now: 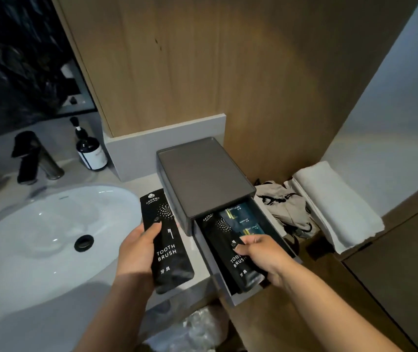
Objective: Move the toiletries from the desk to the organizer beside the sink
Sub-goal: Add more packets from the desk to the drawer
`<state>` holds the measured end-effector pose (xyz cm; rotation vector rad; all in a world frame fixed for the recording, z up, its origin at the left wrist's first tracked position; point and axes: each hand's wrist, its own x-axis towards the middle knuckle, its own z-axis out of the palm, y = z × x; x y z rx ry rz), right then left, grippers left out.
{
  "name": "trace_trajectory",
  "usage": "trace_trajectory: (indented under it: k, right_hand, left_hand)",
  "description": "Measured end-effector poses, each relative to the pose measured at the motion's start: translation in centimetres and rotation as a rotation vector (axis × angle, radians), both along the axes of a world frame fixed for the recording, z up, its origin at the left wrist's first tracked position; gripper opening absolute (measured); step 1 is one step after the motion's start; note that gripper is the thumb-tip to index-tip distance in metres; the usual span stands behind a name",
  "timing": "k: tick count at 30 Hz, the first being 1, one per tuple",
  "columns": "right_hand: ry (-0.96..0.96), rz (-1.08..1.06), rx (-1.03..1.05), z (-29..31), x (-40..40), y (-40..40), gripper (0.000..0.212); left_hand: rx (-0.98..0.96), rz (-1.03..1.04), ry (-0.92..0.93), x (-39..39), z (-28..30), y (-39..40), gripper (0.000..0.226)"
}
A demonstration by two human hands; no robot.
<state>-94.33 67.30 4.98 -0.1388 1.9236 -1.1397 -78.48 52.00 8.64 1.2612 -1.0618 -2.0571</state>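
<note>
Landmark: organizer (204, 174), a grey drawer box on the bench (137, 185) just right of the sink (37, 237); all places below refer to it.
Drawer: pulled out toward the camera from under the organizer's lid, so its contents lie open from above.
Right hand: right hand (258, 252) reaches into the drawer (233, 299), fingers pinching the second toothbrush packet (233, 265) near its middle; judged to be laying it flat along the drawer's left side.
Left hand: left hand (137, 252) grasps the first toothbrush packet (167, 247), thumb across its face, held above the bench just left of the organizer; probably waiting its turn.
Drawer contents: blue sachets (241, 217) lie at the back right of the drawer, beside the second packet; they leave little free floor for another long packet.
Right of organizer: crumpled cloth bag (284, 207) just beside it, then folded white towel (335, 204) further right.
In the way: nothing sits between the left hand and the drawer mouth except the right arm.
Far left of organizer: pump bottle (91, 153) and black faucet (29, 158) stand behind the sink.
</note>
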Motion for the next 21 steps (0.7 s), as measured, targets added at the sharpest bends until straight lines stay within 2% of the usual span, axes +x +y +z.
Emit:
trace_trajectory:
  k: [3, 8, 10, 12, 13, 14, 16, 17, 21]
  right_hand:
    - [-0.082, 0.073, -0.059, -0.8, -0.5, -1.0, 0.018]
    - [0.121, 0.208, 0.047, -1.9, -1.3, -2.0, 0.026]
    - [0.195, 0.298, 0.066, -2.3, -1.6, -2.0, 0.019]
    - [0.249, 0.364, 0.050, -2.8, -1.9, -2.1, 0.045]
    - [0.268, 0.376, 0.049, -3.1, -2.0, -2.1, 0.047]
    - [0.307, 0.383, 0.046, -3.3, -2.2, -2.1, 0.043]
    - [0.341, 0.359, 0.044, -3.6, -2.4, -2.2, 0.016]
    - [0.339, 0.347, 0.047, -3.6, -2.4, -2.2, 0.010]
    - [0.346, 0.346, 0.030, -4.0, -2.5, -2.3, 0.013]
  left_hand:
    - [-0.008, 0.074, -0.005, 0.1, -0.3, 1.0, 0.020]
    - [-0.003, 0.120, -0.046, -0.1, -0.7, 2.5, 0.024]
    - [0.005, 0.121, -0.077, -0.3, -0.9, 3.4, 0.026]
    - [0.001, 0.160, -0.093, -0.4, -1.1, 4.5, 0.026]
    - [-0.001, 0.190, -0.097, -0.4, -1.1, 5.0, 0.025]
    - [-0.001, 0.219, -0.099, -0.4, -1.1, 5.5, 0.024]
    - [0.001, 0.259, -0.099, -0.3, -1.0, 6.1, 0.022]
    - [0.002, 0.266, -0.094, -0.3, -1.0, 6.3, 0.022]
    - [-0.005, 0.277, -0.089, 0.1, -1.0, 6.4, 0.026]
